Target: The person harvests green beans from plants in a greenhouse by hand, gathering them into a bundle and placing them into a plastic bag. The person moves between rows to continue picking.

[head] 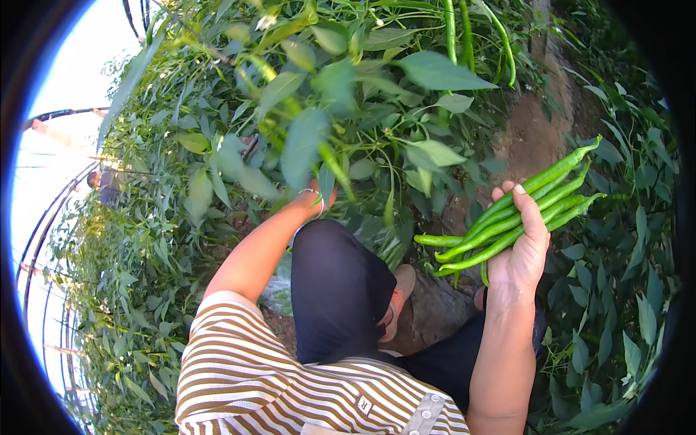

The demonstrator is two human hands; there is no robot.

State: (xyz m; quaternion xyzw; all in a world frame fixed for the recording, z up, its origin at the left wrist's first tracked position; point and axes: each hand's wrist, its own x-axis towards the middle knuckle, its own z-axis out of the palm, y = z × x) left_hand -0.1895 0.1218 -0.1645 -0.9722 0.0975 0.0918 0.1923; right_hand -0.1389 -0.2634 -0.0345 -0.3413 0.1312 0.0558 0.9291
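My right hand (519, 247) grips a bunch of long green chili peppers (505, 223), the thumb laid across them and their stems pointing up and right. Leaves mostly hide my left hand (329, 191), which reaches into the pepper plant (359, 98) beyond my knee; its fingers cannot be made out. A bangle (322, 205) circles that wrist. Blurred green peppers (336, 168) hang close to it. Between the plant and my bent knee lies a clear plastic bag (389, 236) that seems to hold green peppers. More peppers (450, 30) hang at the top.
A bare soil path (535, 128) runs up between the plant rows. Dense pepper foliage (592, 304) closes in on the right, and more plants (147, 261) crowd the left. Another person (109, 185) is far off at the left, near curved frame hoops (46, 234).
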